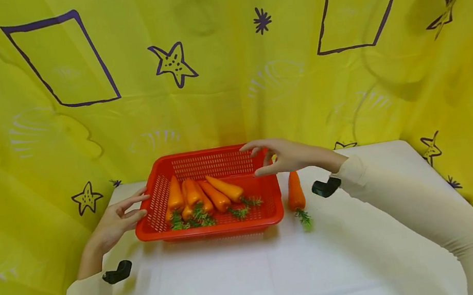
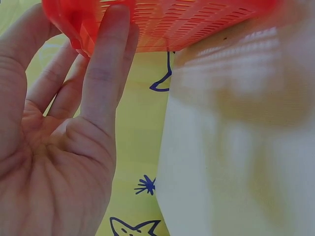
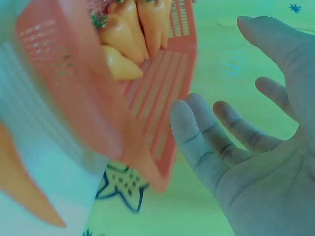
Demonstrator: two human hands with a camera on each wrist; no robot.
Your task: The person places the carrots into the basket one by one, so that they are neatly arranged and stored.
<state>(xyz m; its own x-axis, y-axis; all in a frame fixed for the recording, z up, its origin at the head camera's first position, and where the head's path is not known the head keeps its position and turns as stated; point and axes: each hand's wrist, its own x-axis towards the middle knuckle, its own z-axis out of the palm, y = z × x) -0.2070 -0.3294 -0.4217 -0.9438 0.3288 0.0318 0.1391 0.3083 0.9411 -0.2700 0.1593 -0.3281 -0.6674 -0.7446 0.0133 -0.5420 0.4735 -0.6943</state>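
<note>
A red plastic basket (image 1: 217, 228) with slotted walls stands on the white table. Several orange carrots (image 1: 215, 196) with green leafy tops lie inside it, mostly toward its left. My left hand (image 1: 111, 228) is at the basket's left rim, its fingertips touching or nearly touching it; in the left wrist view, one finger overlaps the red wall (image 2: 197, 19). Over the right rim hovers my right hand (image 1: 285, 155), thumb and fingers apart, holding nothing. In the right wrist view, a gap shows between its thumb and fingers (image 3: 184, 120). One more carrot (image 1: 295, 192) lies outside, right of the basket.
A yellow curtain (image 1: 219, 98) with starfish and shell drawings hangs behind and beside the table. The white tabletop (image 1: 240, 282) extends in front of the basket. Each wrist wears a small black device (image 1: 326, 187).
</note>
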